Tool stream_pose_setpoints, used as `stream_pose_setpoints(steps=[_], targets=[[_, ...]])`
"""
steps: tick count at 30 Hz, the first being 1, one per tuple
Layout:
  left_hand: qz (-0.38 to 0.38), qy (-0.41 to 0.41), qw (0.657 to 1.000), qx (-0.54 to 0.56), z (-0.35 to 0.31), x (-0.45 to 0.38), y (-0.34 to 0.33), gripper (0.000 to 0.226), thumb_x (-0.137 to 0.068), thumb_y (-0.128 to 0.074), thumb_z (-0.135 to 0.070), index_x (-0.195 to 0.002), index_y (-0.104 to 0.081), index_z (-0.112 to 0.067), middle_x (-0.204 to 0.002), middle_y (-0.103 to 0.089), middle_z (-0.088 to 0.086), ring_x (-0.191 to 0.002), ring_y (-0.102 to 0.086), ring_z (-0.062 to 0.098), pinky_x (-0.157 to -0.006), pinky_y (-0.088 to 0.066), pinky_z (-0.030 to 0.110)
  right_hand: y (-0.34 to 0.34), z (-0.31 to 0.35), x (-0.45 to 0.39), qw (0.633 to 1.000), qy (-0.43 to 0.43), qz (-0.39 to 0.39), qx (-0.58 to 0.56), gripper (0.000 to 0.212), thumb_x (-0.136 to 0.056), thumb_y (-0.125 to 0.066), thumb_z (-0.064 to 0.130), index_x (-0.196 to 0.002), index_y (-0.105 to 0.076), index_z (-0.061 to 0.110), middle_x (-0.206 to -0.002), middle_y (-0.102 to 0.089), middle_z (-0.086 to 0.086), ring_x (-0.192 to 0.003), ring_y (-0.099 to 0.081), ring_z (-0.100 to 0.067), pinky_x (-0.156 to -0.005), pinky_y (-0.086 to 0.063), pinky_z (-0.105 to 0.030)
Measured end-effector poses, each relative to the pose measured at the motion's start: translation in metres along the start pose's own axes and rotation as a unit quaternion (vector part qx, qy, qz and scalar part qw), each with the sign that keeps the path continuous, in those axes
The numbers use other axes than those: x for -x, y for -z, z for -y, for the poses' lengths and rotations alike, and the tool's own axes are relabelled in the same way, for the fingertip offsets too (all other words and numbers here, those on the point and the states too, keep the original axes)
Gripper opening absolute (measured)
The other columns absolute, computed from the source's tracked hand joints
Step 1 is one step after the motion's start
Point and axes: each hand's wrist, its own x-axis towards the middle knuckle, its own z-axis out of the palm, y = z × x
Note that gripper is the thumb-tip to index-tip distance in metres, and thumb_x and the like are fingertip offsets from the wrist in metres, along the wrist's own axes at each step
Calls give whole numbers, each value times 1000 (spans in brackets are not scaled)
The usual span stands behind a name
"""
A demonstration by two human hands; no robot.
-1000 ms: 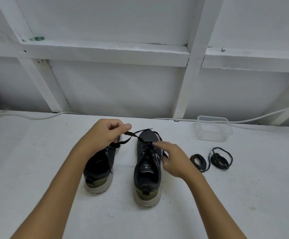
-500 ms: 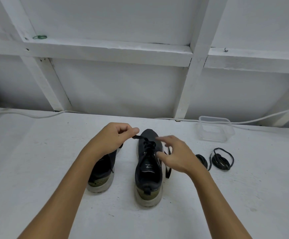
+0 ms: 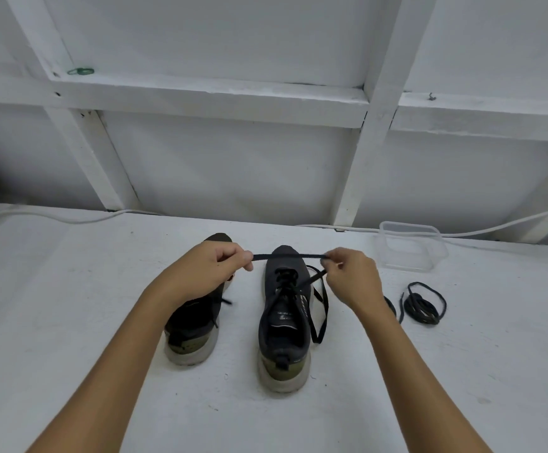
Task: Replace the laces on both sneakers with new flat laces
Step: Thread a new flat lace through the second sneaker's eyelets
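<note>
- Left hand [image 3: 212,271]: fingers curled, thumb and forefinger pinching one end of a black flat lace [image 3: 289,256].
- Right hand [image 3: 352,279]: fingers curled, pinching the same lace at its other side. The stretch between the two hands runs taut and level, just above the toe of the right-side sneaker [image 3: 285,318].
- Lace routing: from the right hand the lace drops back to the upper eyelets of that sneaker, and a slack loop hangs down along its outer side onto the white tabletop [image 3: 69,322]. Which eyelets it passes through cannot be told.
- Second sneaker [image 3: 194,325]: stands just beside the first, heel toward the viewer, partly covered by the left forearm. Its lacing is not readable.
- Spare coils: two bundles of black laces [image 3: 424,302] lie on the tabletop to the right, apart from the sneakers; a clear plastic container [image 3: 411,248] sits behind them near the wall.
- Handling assessment: the lace appears light, limp and thin; it will sag or twist unless kept under tension. Best held near the stiff tip for threading, with a pinch rather than a full grasp.
- The sneaker looks soft-topped and light enough to shift if the lace is pulled hard; steadying it at the heel or side is advisable.
</note>
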Motion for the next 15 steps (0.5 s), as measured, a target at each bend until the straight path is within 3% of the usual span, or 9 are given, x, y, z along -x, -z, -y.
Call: stream_pose_setpoints(steps=[2,3,5,7,10,15], targets=[[7,1,1000,2,-1,-1,-3,30,-98,-54,-51,-85,-73,-32,-61,-42,-6,-55,-40,9,-61,-37,26,-2,2,7,995,76,54,19,49,-93,-71,31,-140,-57,31,-138,-57,6,-130,-49,-18,-104,-41,-32],[11,-1,1000,1,-3,-2,-6,29,-98,-54,-50,-85,-73,-32,-60,-40,-6,-56,-39,11,-61,-37,28,-3,9,11,990,125,66,5,58,-91,-73,33,-145,-52,34,-143,-53,9,-133,-43,-15,-107,-36,-29],[23,-14,1000,-4,-11,-5,-11,28,-98,-55,-49,-85,-73,-33,-57,-39,-10,-54,-38,10,-58,-37,25,-7,25,16,969,230,82,-32,49,-90,-74,33,-138,-60,36,-136,-60,13,-126,-48,-11,-105,-38,-27],[33,-29,999,2,-17,-8,-16,26,-98,-56,-46,-84,-73,-33,-53,-39,-12,-50,-38,6,-53,-38,16,-12,35,17,957,281,66,-14,21,-95,-67,26,-114,-74,31,-109,-72,13,-104,-58,-11,-91,-50,-35],[37,-19,999,18,-15,-7,-14,24,-100,-55,-39,-85,-73,-35,-57,-46,-11,-52,-44,3,-55,-41,7,-10,35,9,979,203,5,-1,17,-100,-59,25,-100,-76,26,-94,-74,9,-92,-63,-17,-78,-52,-38],[85,38,996,14,6,3,-5,23,-104,-51,-31,-97,-73,-33,-74,-67,-10,-66,-59,4,-71,-51,22,0,4,-11,998,35,-55,-3,18,-101,-55,24,-97,-73,24,-89,-73,7,-88,-63,-19,-66,-42,-31]])
